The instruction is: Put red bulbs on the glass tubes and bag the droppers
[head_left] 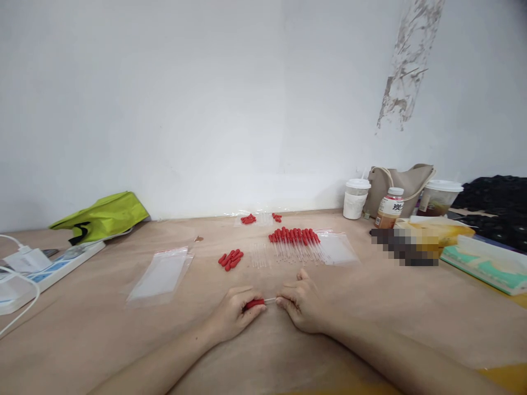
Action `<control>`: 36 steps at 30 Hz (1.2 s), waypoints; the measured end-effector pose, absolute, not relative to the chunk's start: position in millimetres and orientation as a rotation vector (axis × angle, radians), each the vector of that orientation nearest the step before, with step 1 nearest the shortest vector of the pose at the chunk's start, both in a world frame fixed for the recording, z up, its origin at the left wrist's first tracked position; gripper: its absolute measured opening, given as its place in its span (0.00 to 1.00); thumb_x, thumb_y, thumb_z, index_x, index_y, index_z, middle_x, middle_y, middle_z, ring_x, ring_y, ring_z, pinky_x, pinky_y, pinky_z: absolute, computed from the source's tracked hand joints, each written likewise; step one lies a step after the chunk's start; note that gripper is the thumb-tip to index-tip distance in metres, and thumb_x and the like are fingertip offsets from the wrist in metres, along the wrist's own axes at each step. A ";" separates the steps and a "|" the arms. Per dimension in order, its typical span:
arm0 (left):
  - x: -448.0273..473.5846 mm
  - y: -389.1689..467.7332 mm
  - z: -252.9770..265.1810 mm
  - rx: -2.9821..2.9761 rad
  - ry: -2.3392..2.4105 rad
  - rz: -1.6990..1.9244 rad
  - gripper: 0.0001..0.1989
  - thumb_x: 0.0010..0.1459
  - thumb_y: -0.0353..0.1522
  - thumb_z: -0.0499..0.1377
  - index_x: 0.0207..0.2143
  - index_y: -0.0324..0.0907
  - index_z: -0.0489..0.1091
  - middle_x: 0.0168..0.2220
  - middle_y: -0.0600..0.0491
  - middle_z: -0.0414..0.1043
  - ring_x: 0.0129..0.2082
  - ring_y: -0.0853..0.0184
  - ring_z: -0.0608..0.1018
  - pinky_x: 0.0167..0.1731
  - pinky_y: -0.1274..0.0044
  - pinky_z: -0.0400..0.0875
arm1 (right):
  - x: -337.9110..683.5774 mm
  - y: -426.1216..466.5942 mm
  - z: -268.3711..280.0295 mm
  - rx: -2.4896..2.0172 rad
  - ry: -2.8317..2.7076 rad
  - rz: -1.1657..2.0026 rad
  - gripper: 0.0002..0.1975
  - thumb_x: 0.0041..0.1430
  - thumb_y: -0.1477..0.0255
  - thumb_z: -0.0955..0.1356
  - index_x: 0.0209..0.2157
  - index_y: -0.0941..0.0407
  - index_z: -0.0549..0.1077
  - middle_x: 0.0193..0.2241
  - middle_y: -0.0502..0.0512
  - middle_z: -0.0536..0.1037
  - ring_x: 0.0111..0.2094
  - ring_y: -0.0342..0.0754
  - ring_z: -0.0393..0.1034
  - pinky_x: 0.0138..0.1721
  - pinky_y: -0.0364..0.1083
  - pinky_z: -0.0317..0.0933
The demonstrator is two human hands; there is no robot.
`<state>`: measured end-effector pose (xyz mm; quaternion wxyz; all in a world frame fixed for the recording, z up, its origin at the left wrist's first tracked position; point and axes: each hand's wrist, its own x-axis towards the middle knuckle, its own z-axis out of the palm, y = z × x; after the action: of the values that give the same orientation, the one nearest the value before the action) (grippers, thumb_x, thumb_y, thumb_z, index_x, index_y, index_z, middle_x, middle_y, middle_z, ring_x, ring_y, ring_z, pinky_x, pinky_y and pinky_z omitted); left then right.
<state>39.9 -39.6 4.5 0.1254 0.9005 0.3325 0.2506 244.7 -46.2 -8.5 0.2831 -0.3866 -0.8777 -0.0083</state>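
Observation:
My left hand (237,314) is closed around a red rubber dropper bulb (254,303). A thin clear dropper tube (270,300) runs from the bulb's open end into the pinched fingers of my right hand (302,302); how deep it sits in the bulb I cannot tell. Beyond my hands, several loose red bulbs (231,259) lie in a small pile. Bare clear tubes (259,255) are laid side by side to the right of them. Further right, many droppers with red bulbs fitted (294,241) lie in a row, tips toward me.
Clear zip bags lie at left (160,271) and right (335,248). More red bulbs (248,219) rest near the wall. A power strip (53,274) and green bag (102,216) are far left. Cups (356,200), a bottle (390,208) and a tissue pack (488,263) stand right.

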 end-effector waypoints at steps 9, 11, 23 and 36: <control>33.8 -29.8 1.4 2.761 0.811 0.893 0.10 0.59 0.31 0.49 0.38 0.40 0.69 0.30 0.51 0.70 0.28 0.70 0.71 0.29 0.80 0.65 | 243.2 -46.6 -4.1 -1.068 -2.348 -0.069 0.13 0.58 0.73 0.57 0.24 0.57 0.67 0.22 0.49 0.72 0.23 0.40 0.59 0.33 0.44 0.42; 30.6 -24.8 -2.0 2.785 0.786 0.983 0.11 0.59 0.30 0.51 0.42 0.41 0.68 0.34 0.51 0.71 0.30 0.70 0.73 0.31 0.81 0.67 | 243.8 -47.8 1.3 -1.064 -2.357 -0.135 0.13 0.58 0.74 0.57 0.27 0.56 0.69 0.24 0.50 0.72 0.25 0.40 0.60 0.34 0.45 0.43; 17.4 -4.8 -4.9 2.442 1.370 1.105 0.10 0.54 0.34 0.54 0.39 0.42 0.66 0.36 0.51 0.63 0.26 0.70 0.68 0.24 0.78 0.66 | 264.2 -15.7 10.9 -1.476 -1.930 0.232 0.12 0.53 0.68 0.61 0.26 0.55 0.73 0.24 0.50 0.75 0.28 0.45 0.66 0.31 0.43 0.51; 17.3 -7.7 -4.5 2.439 1.381 0.903 0.09 0.52 0.37 0.54 0.33 0.41 0.63 0.27 0.55 0.62 0.25 0.69 0.67 0.26 0.78 0.62 | 204.3 64.0 13.6 -1.979 -1.651 0.159 0.12 0.49 0.67 0.62 0.20 0.54 0.73 0.25 0.54 0.76 0.32 0.49 0.69 0.41 0.49 0.47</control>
<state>17.3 -7.7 -4.5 0.0984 0.8242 0.4668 0.3051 204.3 64.0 13.6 0.2763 -0.7366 -0.6144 0.0591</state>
